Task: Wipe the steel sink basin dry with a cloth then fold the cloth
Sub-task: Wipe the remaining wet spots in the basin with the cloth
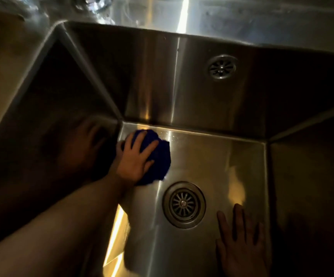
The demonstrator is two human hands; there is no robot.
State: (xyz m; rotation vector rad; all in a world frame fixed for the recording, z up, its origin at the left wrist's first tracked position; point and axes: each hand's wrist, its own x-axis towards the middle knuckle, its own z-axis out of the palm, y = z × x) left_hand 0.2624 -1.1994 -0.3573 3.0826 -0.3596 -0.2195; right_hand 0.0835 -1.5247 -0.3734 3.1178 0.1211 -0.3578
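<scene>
The steel sink basin (212, 156) fills the head view, seen from above. A bunched dark blue cloth (160, 160) lies on the basin floor in the far left corner. My left hand (134, 160) presses down on it with spread fingers, the forearm reaching in from the lower left. My right hand (240, 244) lies flat on the basin floor at the near right, fingers straight, holding nothing. The round drain strainer (184, 204) sits between the two hands.
Steep steel walls close the basin on the left, back and right. A second round grille (221, 66) shows on the back wall. The left wall (62, 136) mirrors my left hand dimly. The rim and a wet ledge (122, 11) run along the top.
</scene>
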